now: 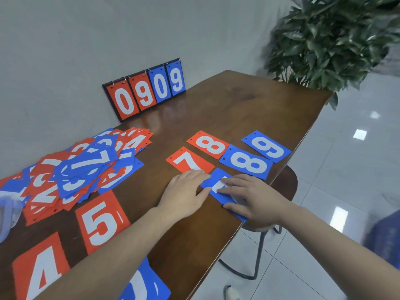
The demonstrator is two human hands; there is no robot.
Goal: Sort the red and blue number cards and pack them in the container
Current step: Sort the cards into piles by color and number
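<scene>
A blue number card point(216, 182) lies near the table's right edge, its digit mostly covered. My right hand point(251, 195) rests flat on it with straight fingers. My left hand point(186, 193) lies flat beside it, fingertips touching the card's left edge and the lower end of a red 7 card point(188, 161). Laid out beyond are a red 8 point(207, 144), a blue 8 point(246, 163) and a blue 9 point(266, 146). A mixed heap of red and blue cards point(82, 165) fills the left. Red 5 point(101, 221) and red 4 point(41, 271) lie near me.
A flip scoreboard point(145, 92) reading 0909 leans on the wall at the back of the brown table point(249, 105). A blue card point(147, 284) sits under my left forearm. A clear plastic item point(8, 213) is at far left. A stool point(287, 185) and a plant point(333, 40) stand at the right.
</scene>
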